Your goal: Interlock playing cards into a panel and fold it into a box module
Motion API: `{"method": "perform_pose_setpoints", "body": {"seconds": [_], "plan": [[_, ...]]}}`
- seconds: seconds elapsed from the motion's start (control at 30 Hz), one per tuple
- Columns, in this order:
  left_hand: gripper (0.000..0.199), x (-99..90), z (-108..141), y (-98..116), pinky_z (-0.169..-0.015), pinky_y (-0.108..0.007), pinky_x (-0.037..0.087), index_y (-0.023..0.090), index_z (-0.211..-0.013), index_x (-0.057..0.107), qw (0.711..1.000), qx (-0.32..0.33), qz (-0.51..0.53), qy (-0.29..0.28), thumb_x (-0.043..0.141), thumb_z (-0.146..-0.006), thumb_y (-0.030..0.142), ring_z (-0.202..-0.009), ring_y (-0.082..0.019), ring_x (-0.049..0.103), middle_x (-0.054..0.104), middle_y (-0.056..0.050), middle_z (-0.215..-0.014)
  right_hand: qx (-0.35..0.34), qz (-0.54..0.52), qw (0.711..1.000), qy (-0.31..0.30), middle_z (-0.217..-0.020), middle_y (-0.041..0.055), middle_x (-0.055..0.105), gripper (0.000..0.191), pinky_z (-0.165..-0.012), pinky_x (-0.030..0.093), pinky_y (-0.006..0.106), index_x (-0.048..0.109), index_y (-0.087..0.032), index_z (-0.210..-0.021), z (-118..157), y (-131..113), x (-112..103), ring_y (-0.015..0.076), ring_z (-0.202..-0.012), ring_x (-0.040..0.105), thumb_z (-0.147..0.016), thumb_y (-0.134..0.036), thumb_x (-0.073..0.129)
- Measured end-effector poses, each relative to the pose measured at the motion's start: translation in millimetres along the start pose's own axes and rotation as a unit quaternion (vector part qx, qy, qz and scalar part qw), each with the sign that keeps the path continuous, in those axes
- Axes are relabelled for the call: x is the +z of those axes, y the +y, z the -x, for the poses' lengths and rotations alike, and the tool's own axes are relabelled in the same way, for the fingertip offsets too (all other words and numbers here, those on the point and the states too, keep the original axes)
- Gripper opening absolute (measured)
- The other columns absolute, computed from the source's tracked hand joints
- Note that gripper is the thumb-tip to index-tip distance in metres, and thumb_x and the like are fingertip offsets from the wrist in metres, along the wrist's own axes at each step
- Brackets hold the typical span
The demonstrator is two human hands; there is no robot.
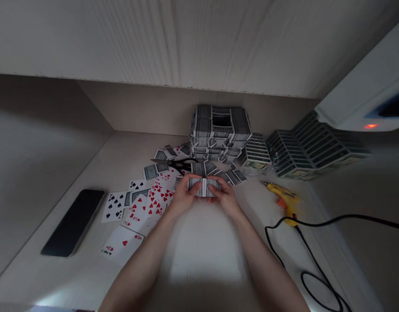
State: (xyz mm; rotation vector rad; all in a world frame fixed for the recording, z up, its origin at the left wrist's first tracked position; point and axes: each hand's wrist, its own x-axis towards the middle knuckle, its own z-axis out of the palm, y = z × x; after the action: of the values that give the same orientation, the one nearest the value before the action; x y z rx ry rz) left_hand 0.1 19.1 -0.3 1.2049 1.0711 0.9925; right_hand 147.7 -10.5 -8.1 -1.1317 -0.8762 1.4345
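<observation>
Head view: a patterned card piece (pixel 204 187) is held between the left hand (pixel 185 194) and right hand (pixel 225 193), each grip closed on one end. Beyond are scissors (pixel 173 164) and a card-covered box (pixel 203 125); loose cards (pixel 155 203) lie left on the desk (pixel 205 247), a glue gun (pixel 285 196) right.

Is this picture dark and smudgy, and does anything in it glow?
Head view: dim and grey, with a bright patch on the lower left of the table; head view: slightly soft, the patterned cards between the left hand and right hand losing detail, though the seven of spades is readable; head view: a red light glows at upper right.
</observation>
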Motion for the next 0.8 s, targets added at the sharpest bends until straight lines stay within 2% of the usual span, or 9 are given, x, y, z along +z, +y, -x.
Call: {"method": "perform_pose_setpoints", "body": {"seconds": [0.33, 0.57, 0.8], "plan": [[0.029, -3.6, -0.6, -6.4, -0.041, -0.02, 0.046, 0.019, -0.094, 0.055, 1.0, 0.005, -0.025, -0.013, 0.062, -0.074, 0.039, -0.056, -0.01, 0.054, 0.057, 0.001, -0.075, 0.028, -0.005, 1.0, 0.012, -0.068, -0.0025, 0.061, 0.034, -0.035, 0.042, 0.021, 0.059, -0.021, -0.098, 1.9, -3.4, -1.1, 0.0082, -0.039, 0.051, -0.068, -0.035, 0.069], [0.029, -6.4, -2.4, -10.2, -0.04, -0.018, 0.045, 0.02, -0.096, 0.056, 0.999, 0.013, -0.042, -0.018, 0.06, -0.076, 0.041, -0.059, -0.01, 0.055, 0.059, -0.001, -0.081, 0.017, -0.01, 1.0, 0.016, -0.07, -0.0016, 0.063, 0.037, -0.036, 0.043, 0.021, 0.059, -0.02, -0.098, 4.9, -3.9, -6.9, 0.0085, -0.039, 0.053, -0.067, -0.037, 0.071], [0.029, -3.8, 3.0, -3.4, -0.041, -0.019, 0.045, 0.02, -0.097, 0.055, 0.994, 0.035, -0.098, -0.03, 0.058, -0.078, 0.041, -0.056, -0.01, 0.053, 0.059, 0.0, -0.08, -0.003, 0.023, 0.999, 0.03, -0.064, -0.0037, 0.06, 0.031, -0.033, 0.04, 0.02, 0.057, -0.02, -0.095, 6.8, -1.8, -3.4, 0.0074, -0.036, 0.049, -0.07, -0.036, 0.067]]}}
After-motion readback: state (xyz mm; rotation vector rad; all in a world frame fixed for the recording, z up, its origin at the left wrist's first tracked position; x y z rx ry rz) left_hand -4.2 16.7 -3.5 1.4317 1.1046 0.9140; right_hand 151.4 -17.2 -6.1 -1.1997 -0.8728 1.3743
